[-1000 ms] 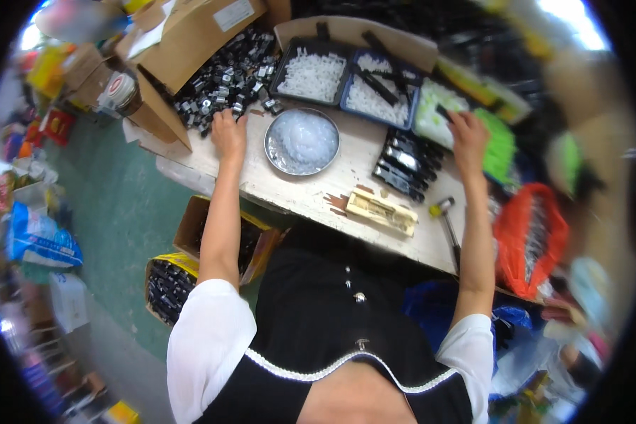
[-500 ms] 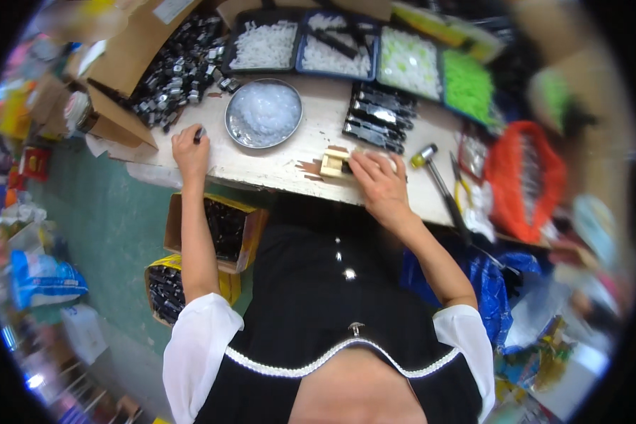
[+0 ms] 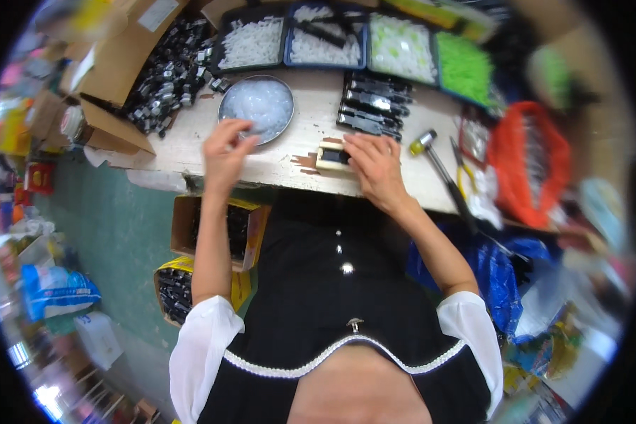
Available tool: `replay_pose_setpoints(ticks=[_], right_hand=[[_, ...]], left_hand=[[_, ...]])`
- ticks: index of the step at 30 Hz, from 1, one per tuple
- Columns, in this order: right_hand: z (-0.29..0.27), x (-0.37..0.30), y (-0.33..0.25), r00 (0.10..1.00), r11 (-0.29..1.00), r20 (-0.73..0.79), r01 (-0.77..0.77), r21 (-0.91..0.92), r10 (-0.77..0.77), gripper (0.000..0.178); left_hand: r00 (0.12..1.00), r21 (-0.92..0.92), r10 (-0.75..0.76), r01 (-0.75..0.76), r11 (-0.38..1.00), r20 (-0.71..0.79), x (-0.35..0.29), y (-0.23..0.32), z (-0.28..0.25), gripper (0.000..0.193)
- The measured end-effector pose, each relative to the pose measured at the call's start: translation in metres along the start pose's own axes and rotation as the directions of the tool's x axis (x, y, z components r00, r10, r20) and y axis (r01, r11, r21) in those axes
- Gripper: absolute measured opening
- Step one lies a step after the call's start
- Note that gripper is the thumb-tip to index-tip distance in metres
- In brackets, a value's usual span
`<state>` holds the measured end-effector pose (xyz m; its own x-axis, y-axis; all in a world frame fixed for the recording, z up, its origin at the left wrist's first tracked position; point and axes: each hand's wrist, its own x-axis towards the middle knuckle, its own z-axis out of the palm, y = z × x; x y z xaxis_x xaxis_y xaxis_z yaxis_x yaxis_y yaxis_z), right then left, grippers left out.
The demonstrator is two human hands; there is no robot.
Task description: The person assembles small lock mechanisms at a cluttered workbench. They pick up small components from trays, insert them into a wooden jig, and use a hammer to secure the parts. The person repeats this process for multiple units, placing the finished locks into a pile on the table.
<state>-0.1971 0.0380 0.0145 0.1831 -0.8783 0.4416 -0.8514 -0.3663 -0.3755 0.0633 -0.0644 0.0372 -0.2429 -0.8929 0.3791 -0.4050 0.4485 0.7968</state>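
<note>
My left hand [image 3: 225,157] hovers at the near rim of a round metal bowl [image 3: 290,113] filled with a clear, whitish jelly-like mass. Its thumb and forefinger are curved with a gap between them, and I see nothing in them. My right hand [image 3: 380,168] grips the right end of a small cream-coloured block [image 3: 321,159] on the table, its fingers lying over the top. A black piece [image 3: 336,156] sits in the block's recess, partly covered by those fingers. Beyond this hand lies a row of black, shiny strip-like parts [image 3: 372,106].
Small black-and-metal parts [image 3: 169,74] are heaped beside a cardboard box [image 3: 116,131] at left. Trays of white pieces [image 3: 251,44] and green pieces [image 3: 465,67] line the back. A hammer [image 3: 442,177], yellow-handled pliers [image 3: 465,173] and a red bag [image 3: 505,162] are at right.
My left hand has moved right from the table's left part to the bowl; the small dark piece in it no longer shows there. Black now shows in the block's recess. My right hand stays there.
</note>
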Motion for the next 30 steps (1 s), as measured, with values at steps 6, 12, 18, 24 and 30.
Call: replay_pose_setpoints(ticks=[6,12,18,24,30], right_hand=[[-0.008,-0.006,0.004,0.998,0.998,0.007,-0.061,-0.021,0.062,0.023],[-0.008,-0.012,0.005,0.996,0.996,0.028,-0.083,-0.027,0.084,0.023],[-0.006,-0.012,0.008,0.997,0.997,0.018,-0.077,-0.001,0.077,0.023],[-0.001,-0.012,0.011,0.996,0.995,0.008,-0.089,0.046,0.089,0.022],[-0.002,-0.008,0.015,0.996,0.993,-0.037,-0.077,0.087,0.080,0.020]], left_hand=[[0.850,-0.141,0.201,-0.151,0.978,0.487,0.006,0.029,0.065,0.019],[0.768,-0.043,0.311,-0.348,0.937,0.560,0.006,0.024,0.090,0.021],[0.814,-0.241,-0.178,0.361,0.901,0.554,0.003,0.018,0.088,0.013],[0.832,-0.477,-0.229,0.491,0.729,0.506,-0.012,0.003,0.093,0.007],[0.815,-0.438,-0.251,0.509,0.741,0.522,-0.008,0.008,0.092,0.006]])
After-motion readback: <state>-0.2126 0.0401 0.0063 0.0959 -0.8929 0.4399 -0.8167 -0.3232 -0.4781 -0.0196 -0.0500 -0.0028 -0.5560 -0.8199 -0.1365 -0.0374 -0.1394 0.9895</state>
